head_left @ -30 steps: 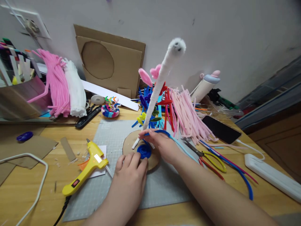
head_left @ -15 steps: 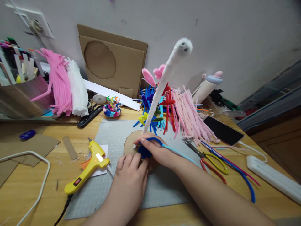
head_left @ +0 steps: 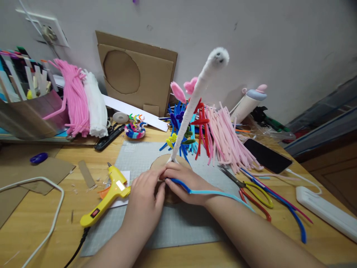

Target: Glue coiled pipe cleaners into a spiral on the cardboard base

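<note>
A round cardboard disc [head_left: 159, 162] lies on the grey cutting mat [head_left: 192, 227], and a white fuzzy-wrapped stem [head_left: 189, 106] rises from it at a tilt. My right hand [head_left: 185, 182] is closed on a blue pipe cleaner [head_left: 181, 184] whose light-blue length [head_left: 223, 193] trails over my wrist. Over the disc's near side, my left hand [head_left: 146, 190] is closed, its fingertips meeting those of my right. Whatever is between the left fingers is hidden. Pink pipe-cleaner petals [head_left: 177, 92], a red flower [head_left: 200, 121] and a yellow one [head_left: 171, 140] show around the stem.
A yellow glue gun [head_left: 113, 195] rests left of the mat. Scissors [head_left: 248, 186] lie right, near a phone [head_left: 267, 155] and a white power strip [head_left: 326, 214]. Pale pink pipe cleaners [head_left: 225, 137] are heaped behind. Cut cardboard [head_left: 156, 74] leans on the wall.
My left hand has turned and its fingers now meet my right fingertips. The dark blue coil seen on the disc before is covered by my hands. The view has shifted slightly.
</note>
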The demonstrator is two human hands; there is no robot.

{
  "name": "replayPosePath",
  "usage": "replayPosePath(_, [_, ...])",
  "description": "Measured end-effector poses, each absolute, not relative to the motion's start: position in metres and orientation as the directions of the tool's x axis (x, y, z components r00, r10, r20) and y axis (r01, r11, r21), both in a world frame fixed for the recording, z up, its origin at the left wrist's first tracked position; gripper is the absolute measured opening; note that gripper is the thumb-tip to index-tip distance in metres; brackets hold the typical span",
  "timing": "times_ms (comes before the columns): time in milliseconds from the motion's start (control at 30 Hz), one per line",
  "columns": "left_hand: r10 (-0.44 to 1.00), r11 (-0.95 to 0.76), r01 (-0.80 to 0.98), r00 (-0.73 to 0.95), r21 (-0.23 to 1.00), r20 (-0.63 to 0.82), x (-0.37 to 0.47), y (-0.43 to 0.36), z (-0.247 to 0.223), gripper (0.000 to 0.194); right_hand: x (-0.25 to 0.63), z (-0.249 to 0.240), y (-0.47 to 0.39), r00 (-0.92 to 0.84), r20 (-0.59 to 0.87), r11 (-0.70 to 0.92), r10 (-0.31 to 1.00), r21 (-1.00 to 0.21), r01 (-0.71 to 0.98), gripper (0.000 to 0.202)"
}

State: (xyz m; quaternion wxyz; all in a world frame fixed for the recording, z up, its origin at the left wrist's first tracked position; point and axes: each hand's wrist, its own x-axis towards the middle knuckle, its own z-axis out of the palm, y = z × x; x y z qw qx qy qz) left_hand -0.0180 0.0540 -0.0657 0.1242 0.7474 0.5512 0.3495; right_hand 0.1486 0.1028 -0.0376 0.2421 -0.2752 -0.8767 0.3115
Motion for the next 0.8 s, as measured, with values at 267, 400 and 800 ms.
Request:
replayPosePath(267, [0.937, -0.258, 0.774, 0.055, 0.578, 0.346, -0.013, 0.066, -0.066, 0.024, 0.15, -0.042, 0.103, -0.727, 0.288, 0.677, 0.623, -0.665, 0.317, 0.028])
replayPosePath(400, [0.932, -0.292, 0.775, 0.099, 0.56, 0.35, -0.016, 0.067, -0.066, 0.018, 0.153, -0.048, 0.107, -0.673, 0.315, 0.658, 0.669, -0.672, 0.34, 0.03])
replayPosePath(800, [0.88, -0.411, 0.806, 0.229, 0.426, 0.416, -0.016, 0.053, -0.062, 0.014, 0.185, -0.066, 0.086, -0.463, 0.254, 0.523, 0.849, -0.531, 0.667, 0.031])
